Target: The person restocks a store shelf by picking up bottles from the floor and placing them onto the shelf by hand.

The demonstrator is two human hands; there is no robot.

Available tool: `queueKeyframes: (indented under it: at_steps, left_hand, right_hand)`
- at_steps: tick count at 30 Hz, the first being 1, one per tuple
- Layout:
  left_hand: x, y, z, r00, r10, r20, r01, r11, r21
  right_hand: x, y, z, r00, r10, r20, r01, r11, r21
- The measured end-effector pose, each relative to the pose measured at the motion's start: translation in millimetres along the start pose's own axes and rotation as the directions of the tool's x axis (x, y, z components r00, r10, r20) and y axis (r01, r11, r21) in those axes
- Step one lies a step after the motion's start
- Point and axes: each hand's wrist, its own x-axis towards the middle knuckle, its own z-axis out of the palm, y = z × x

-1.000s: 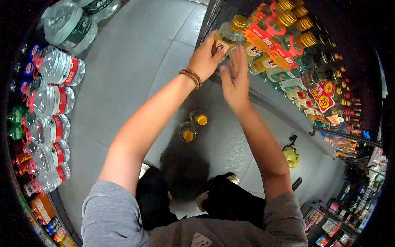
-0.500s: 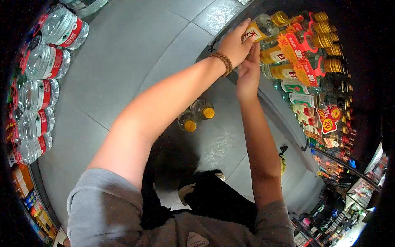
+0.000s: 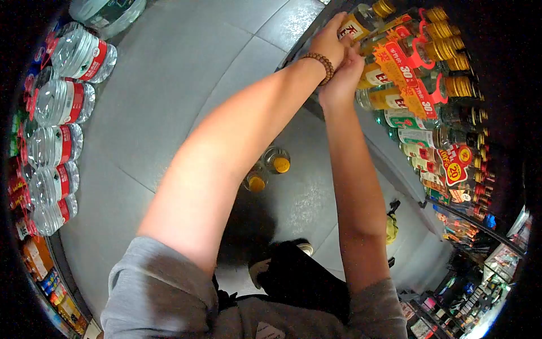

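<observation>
At the shelf's near end, my left hand (image 3: 329, 46), with a brown bead bracelet (image 3: 322, 66) on its wrist, is wrapped around a clear bottle (image 3: 361, 25) with a yellow-and-white label and gold cap. The bottle leans with its cap toward the upper right. Pressed close beneath is my right hand (image 3: 343, 76), fingers bent up against the lower part of the same bottle; some of its fingertips are hidden. Similar bottles (image 3: 377, 76) stand right beside my hands, behind orange price tags (image 3: 402, 70). Two yellow-capped bottles (image 3: 278, 161) stand on the floor below my arms.
Large water jugs with red labels (image 3: 70, 101) line the left side. Green-labelled bottles (image 3: 415, 137) and a red-yellow tag (image 3: 454, 164) continue along the right shelf. Grey floor tiles (image 3: 169, 85) lie between. A yellow-green object (image 3: 391, 227) sits near the shelf base.
My view has shifted slightly. The right hand has come up closer to the left hand and the bottle's lower part. The left hand still holds the bottle.
</observation>
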Motion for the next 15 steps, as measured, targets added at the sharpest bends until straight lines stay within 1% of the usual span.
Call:
queueKeyframes:
  at_steps: [2,4,6,8,10,12,15]
  left_hand:
    - [6,-3,3,0.999,0.031,-0.026,-0.031,0.999,0.006]
    - [11,-4,5,0.997,0.062,-0.055,-0.061,0.998,0.014]
    - [14,-4,5,0.998,0.046,-0.041,-0.045,0.998,0.041]
    - [16,-1,5,0.999,0.018,-0.027,-0.017,1.000,0.026]
    - [18,-4,8,1.000,-0.012,-0.010,0.012,1.000,0.007]
    - [21,-7,10,0.998,0.035,-0.047,-0.035,0.999,0.001]
    - [20,-10,11,0.999,0.036,-0.038,-0.038,0.998,-0.049]
  right_hand:
    - [6,0,0,0.999,0.039,0.028,-0.042,0.993,0.114]
    - [11,1,-1,0.999,0.041,0.011,-0.042,0.989,0.143]
    - [14,2,-1,0.999,0.047,-0.005,-0.045,0.984,0.170]
    - [16,2,1,0.997,0.051,-0.049,-0.040,0.979,0.198]
    - [16,0,3,0.999,0.036,-0.039,-0.029,0.984,0.177]
    - [16,-1,3,0.999,0.021,-0.028,-0.017,0.987,0.158]
    - [20,2,2,0.999,0.007,-0.044,0.000,0.990,0.143]
